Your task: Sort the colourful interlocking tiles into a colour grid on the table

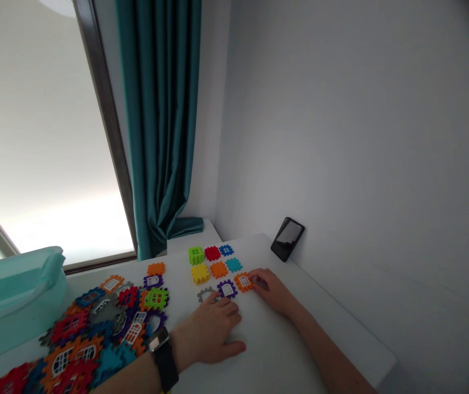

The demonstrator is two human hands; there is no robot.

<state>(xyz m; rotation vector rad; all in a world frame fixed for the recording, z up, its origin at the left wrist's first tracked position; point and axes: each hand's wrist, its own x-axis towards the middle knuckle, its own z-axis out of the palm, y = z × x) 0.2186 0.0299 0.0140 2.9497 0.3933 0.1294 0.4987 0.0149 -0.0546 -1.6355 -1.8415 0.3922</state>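
My left hand [214, 329] lies palm down on the white table, thumb apart, its fingertips reaching the grey interlocking tile [205, 294] and partly hiding it. My right hand [274, 291] has thumb and fingers closed at the right edge of an orange tile with a white window [243, 282]. Between the hands lies a purple window tile [226, 288]. Behind are a yellow tile stack [200, 273], a plain orange tile [219, 269] and a light blue tile [233, 264]. The far row holds a green stack [196, 255], a red tile [212, 253] and a blue window tile [226, 250].
A heap of mixed interlocking tiles [106, 312] spreads at the left, beside a teal plastic bin [16, 328]. A black phone-like device [287, 239] leans against the wall at the right. A green curtain [158, 126] hangs behind the table [259, 350].
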